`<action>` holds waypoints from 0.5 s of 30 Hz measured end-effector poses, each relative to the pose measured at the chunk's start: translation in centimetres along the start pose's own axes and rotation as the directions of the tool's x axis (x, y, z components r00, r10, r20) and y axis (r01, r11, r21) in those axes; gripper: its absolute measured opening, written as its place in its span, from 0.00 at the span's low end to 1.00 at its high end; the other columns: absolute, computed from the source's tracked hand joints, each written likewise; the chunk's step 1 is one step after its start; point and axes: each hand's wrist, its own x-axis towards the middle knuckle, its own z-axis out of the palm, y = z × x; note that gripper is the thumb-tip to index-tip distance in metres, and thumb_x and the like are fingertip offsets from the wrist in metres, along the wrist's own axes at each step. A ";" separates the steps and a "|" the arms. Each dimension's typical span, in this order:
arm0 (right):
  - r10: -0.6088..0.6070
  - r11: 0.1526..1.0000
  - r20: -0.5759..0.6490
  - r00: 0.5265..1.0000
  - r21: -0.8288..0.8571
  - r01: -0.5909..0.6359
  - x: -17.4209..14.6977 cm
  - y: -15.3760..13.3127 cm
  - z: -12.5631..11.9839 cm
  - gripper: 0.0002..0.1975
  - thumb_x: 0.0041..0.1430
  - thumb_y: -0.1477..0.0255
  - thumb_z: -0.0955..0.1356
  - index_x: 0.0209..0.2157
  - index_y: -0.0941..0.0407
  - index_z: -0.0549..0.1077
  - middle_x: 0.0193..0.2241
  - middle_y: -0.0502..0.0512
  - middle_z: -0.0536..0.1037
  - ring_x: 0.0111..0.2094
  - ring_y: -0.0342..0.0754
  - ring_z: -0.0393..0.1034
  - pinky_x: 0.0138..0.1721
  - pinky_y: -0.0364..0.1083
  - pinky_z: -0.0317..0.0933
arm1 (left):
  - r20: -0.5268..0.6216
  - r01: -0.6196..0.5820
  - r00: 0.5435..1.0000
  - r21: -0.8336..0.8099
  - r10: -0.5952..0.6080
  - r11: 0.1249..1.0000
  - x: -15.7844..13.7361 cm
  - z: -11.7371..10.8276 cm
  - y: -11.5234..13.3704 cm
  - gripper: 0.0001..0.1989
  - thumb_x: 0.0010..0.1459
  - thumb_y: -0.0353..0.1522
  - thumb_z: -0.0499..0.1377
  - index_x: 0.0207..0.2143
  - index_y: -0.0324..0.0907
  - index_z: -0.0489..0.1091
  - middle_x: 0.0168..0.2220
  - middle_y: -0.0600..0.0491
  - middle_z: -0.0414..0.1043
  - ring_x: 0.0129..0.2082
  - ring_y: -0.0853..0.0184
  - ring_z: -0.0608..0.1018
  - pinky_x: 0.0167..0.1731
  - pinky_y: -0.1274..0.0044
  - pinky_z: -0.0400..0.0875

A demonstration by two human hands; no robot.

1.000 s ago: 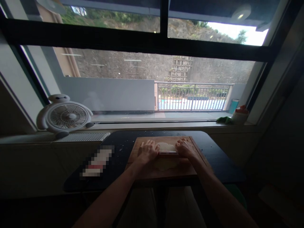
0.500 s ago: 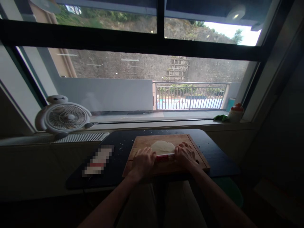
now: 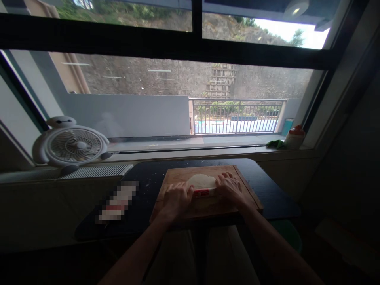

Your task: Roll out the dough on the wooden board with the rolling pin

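A pale, flattened round of dough lies on a wooden cutting board. Across its near edge rests a white rolling pin with a red printed label. My left hand is closed over the pin's left end, thumb toward the middle. Over the right end lies my right hand, its fingers bent forward across the pin and close to the dough. Both ends of the pin are hidden under my hands.
The board sits on a dark table below a wide window. To the left is a blurred-out item. A white fan stands by the sill, and a bottle with an orange top stands beside a green cloth at the right.
The pin has turned, so more of its red label shows. Both hands stay on it at the dough's near edge. My view has shifted slightly.
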 end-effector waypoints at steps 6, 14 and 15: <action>-0.024 0.997 -0.161 0.987 -0.074 0.012 -6.1 -0.3 0.1 0.23 0.66 0.64 0.52 0.52 0.57 0.68 0.56 0.60 0.64 0.60 0.54 0.47 0.59 0.51 0.36 | -0.070 -0.050 0.996 -0.059 0.046 0.997 -4.9 -0.7 1.0 0.21 0.64 0.40 0.42 0.49 0.41 0.67 0.51 0.47 0.70 0.52 0.61 0.69 0.54 0.69 0.57; 0.006 0.999 -0.116 0.993 -0.036 -0.010 -1.4 -0.5 0.2 0.20 0.65 0.65 0.54 0.42 0.55 0.74 0.51 0.60 0.69 0.56 0.54 0.54 0.56 0.51 0.44 | -0.037 -0.024 0.999 0.005 0.024 1.000 -0.4 0.4 -0.2 0.19 0.64 0.38 0.43 0.45 0.42 0.69 0.49 0.48 0.72 0.50 0.60 0.70 0.52 0.68 0.57; 0.010 1.000 -0.088 0.996 -0.019 -0.012 0.0 -0.5 0.3 0.19 0.64 0.66 0.54 0.39 0.56 0.74 0.48 0.60 0.70 0.53 0.53 0.58 0.53 0.50 0.47 | -0.028 -0.004 1.000 0.003 0.004 1.000 0.8 0.6 -0.4 0.19 0.64 0.38 0.43 0.44 0.42 0.70 0.49 0.48 0.72 0.50 0.61 0.70 0.53 0.68 0.56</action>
